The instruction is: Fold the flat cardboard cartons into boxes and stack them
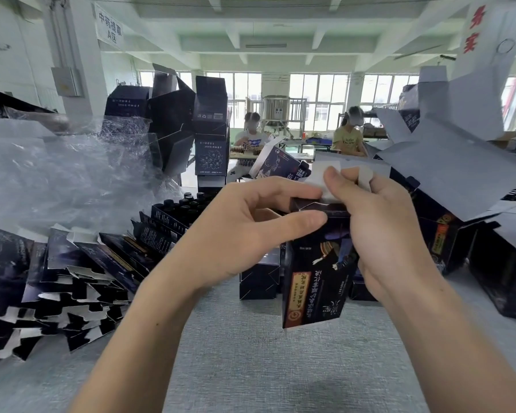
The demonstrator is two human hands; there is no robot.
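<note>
So both hands are on one dark carton (316, 281), held upright just over the grey table (251, 353). The left hand (239, 231) pinches its top edge between thumb and forefinger, while the right hand (382, 231) wraps round the right side, thumb on the white top flap (322, 174). Flat cartons (72, 278) are piled on the left, and folded boxes (447, 239) are stacked on the right.

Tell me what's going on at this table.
A person is folding a dark printed carton above the grey table. The left hand pinches its top edge between thumb and finger, while the right hand grips its side and bends a white flap at the open top. On the left lie piled flat cartons; folded boxes stand stacked behind.
</note>
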